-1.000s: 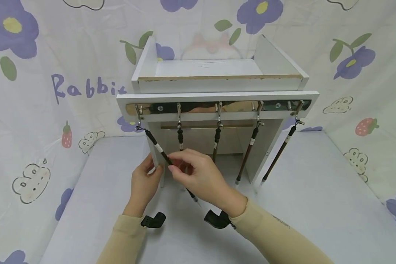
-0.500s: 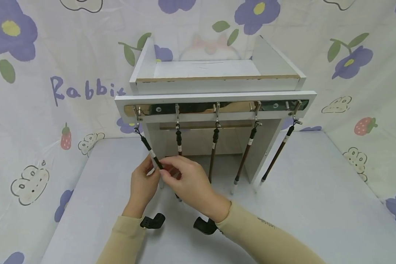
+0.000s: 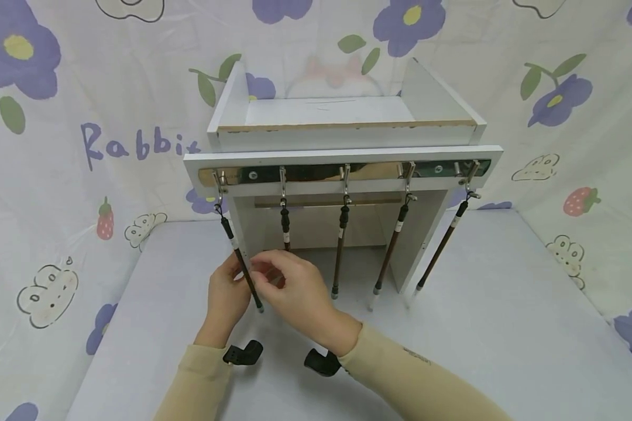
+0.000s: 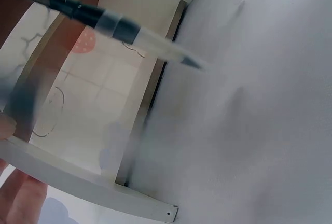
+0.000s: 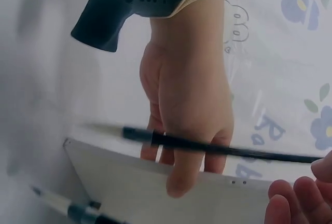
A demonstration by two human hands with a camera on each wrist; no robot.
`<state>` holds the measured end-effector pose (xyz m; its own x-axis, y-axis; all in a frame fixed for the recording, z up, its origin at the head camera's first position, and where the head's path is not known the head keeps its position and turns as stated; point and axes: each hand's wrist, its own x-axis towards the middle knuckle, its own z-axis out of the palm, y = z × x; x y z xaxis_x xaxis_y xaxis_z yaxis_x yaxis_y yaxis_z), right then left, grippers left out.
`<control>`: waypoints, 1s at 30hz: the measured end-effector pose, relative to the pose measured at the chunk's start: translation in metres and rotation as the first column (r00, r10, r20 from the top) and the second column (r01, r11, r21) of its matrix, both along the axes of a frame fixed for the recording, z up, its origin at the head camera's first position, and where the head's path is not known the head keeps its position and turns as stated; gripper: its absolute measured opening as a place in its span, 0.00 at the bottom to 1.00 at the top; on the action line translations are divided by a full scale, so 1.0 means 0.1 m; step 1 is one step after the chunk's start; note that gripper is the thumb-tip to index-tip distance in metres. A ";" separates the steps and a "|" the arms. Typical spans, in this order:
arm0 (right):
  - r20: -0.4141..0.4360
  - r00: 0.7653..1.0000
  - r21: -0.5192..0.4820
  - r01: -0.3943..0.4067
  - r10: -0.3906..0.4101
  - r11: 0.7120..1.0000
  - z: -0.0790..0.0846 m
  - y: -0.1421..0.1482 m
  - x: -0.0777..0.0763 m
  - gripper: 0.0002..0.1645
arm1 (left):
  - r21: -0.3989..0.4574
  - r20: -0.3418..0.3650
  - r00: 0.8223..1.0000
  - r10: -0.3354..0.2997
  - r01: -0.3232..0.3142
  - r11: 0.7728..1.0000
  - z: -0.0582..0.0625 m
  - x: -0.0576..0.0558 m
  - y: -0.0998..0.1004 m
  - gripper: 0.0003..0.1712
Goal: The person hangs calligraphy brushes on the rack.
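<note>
Calligraphy brushes hang by cord loops from metal hooks along a rail point(image 3: 316, 172) on a white wooden stand point(image 3: 347, 138). The leftmost brush point(image 3: 236, 248) slants down, pale bristle tip lowest. My left hand point(image 3: 229, 301) grips the stand's left side panel point(image 5: 119, 167), thumb on one face and fingers on the other. Close beside the leftmost brush is my right hand point(image 3: 295, 289), its thumb and forefinger parted and loosely bent. In the right wrist view the brush shaft point(image 5: 233, 151) runs past the right thumb point(image 5: 322, 169). The second brush point(image 3: 285, 225) is partly hidden behind the right hand.
Three more brushes hang to the right, among them a middle brush point(image 3: 339, 254) and the far-right brush point(image 3: 445, 245). An open shelf tray point(image 3: 326, 109) tops the stand. A white tabletop point(image 3: 505, 327) lies beneath, with a patterned curtain point(image 3: 574, 164) behind.
The right hand has moved left with the leftmost brush, and its pinch has loosened from the shaft. The brush now hangs nearer to upright. The left hand stays on the panel.
</note>
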<state>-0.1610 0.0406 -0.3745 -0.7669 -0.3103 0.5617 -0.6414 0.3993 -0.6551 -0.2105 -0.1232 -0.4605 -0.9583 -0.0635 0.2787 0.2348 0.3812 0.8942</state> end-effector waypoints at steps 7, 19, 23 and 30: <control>-0.090 0.996 0.002 0.015 -0.014 1.000 -0.09 0.18 0.01 0.11 | -0.012 0.001 1.000 -0.020 0.020 1.000 0.03 -0.01 -0.03 0.23; -0.298 0.935 0.302 0.284 -0.193 0.910 -0.52 1.02 0.27 0.25 | -0.305 0.110 0.990 -0.091 0.121 0.945 0.10 0.23 -0.27 0.32; -0.336 0.908 0.417 0.380 -0.249 0.825 -0.64 1.28 0.40 0.35 | -0.543 0.119 0.990 -0.072 0.126 0.830 0.08 0.37 -0.39 0.36; -0.321 0.886 0.531 0.462 -0.336 0.711 -0.84 1.52 0.56 0.47 | -0.750 0.228 0.973 0.036 0.151 0.644 -0.11 0.66 -0.50 0.46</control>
